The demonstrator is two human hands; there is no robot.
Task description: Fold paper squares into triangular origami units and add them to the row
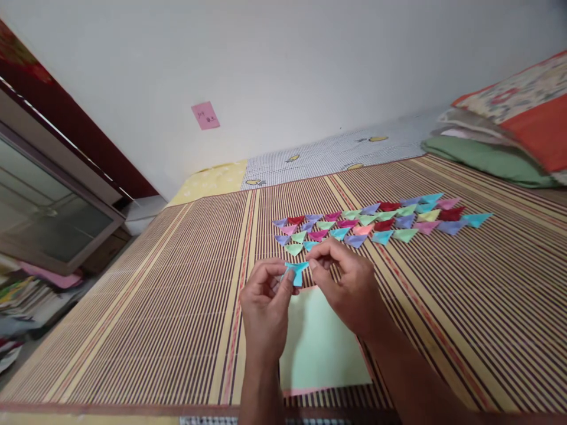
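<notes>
A small folded piece of light blue paper (300, 275) is pinched between the thumb and fingers of my left hand (268, 301). My right hand (343, 280) is closed at the upper right corner of the same paper, thumb and forefinger together at its tip. Below both hands lies a pale green sheet (325, 348) with a pink edge showing under it. Just beyond my hands, several small folded paper triangles (354, 240) in blue, green, purple, pink, red and yellow lie in rows.
A striped bamboo mat (199, 295) covers the bed. Pillows and folded bedding (496, 153) are stacked at the far right. A pink note (205, 115) sticks to the white wall. At the left stand a glass-fronted cabinet (48, 200) and a pile of books (26, 298).
</notes>
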